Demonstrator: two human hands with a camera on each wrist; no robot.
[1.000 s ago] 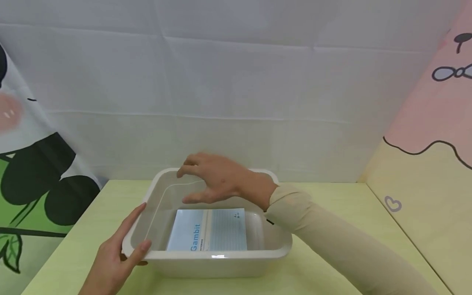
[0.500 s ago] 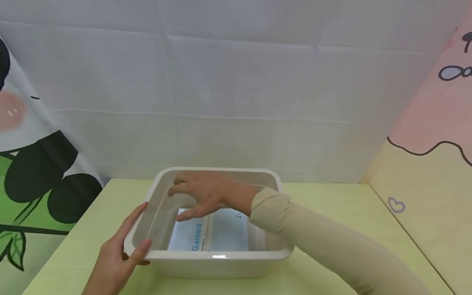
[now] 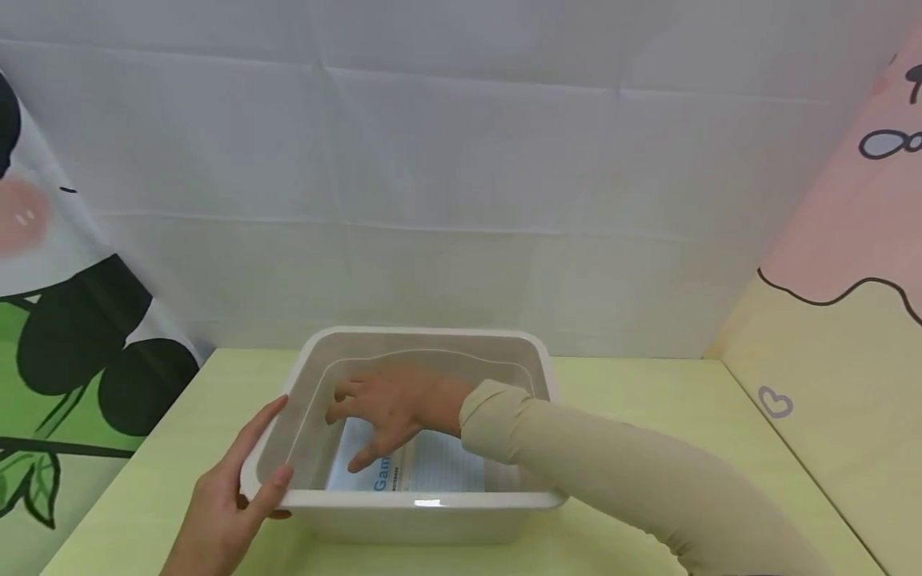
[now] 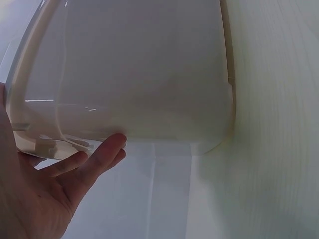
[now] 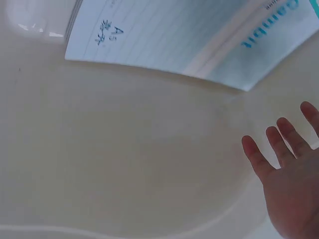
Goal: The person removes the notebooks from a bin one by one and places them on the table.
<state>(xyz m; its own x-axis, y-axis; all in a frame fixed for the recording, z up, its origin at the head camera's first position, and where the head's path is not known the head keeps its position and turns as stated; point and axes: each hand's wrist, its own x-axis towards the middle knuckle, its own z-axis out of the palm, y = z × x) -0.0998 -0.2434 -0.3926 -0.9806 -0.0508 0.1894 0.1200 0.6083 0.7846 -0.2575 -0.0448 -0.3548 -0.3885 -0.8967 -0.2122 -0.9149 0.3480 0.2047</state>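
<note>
A white plastic basin (image 3: 432, 501) stands on the table, and a light-blue notebook (image 3: 450, 464) marked "Gambit" lies flat on its floor. My left hand (image 3: 225, 498) grips the basin's left front corner, thumb over the rim. In the left wrist view its fingers (image 4: 107, 149) reach along the outer wall. My right hand (image 3: 399, 404) is inside the basin above the notebook, fingers spread and holding nothing. It covers part of the cover in the head view. The right wrist view shows the notebook (image 5: 159, 40) apart from those fingertips.
The pale yellow-green tabletop (image 3: 627, 416) surrounds the basin. A white cloth backdrop (image 3: 461, 176) hangs close behind. Printed panels stand on both sides, a panda-like pattern (image 3: 72, 336) at left and a pink and yellow panel (image 3: 843, 344) at right.
My right hand has come down from the basin's far rim into it, toward the notebook. My left hand keeps its grip on the corner, and the basin stays in place.
</note>
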